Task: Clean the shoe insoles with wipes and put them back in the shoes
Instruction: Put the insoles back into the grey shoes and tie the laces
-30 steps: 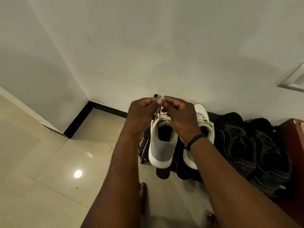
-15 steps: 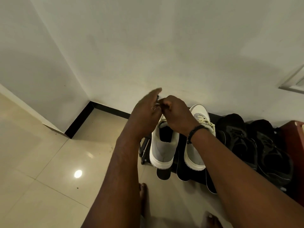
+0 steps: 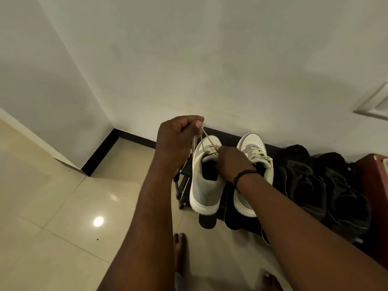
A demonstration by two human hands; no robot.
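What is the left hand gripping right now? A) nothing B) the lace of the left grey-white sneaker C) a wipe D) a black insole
B: the left hand pinches the lace, pulled taut up from the grey-white sneaker on the rack, while the right hand holds that shoe at its tongue.

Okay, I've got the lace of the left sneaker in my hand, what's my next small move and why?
Probably keep drawing the lace up and loose with the left hand while the right hand steadies the sneaker at its tongue. The lace runs taut to the eyelets, and a wider opening should ease the insole work.
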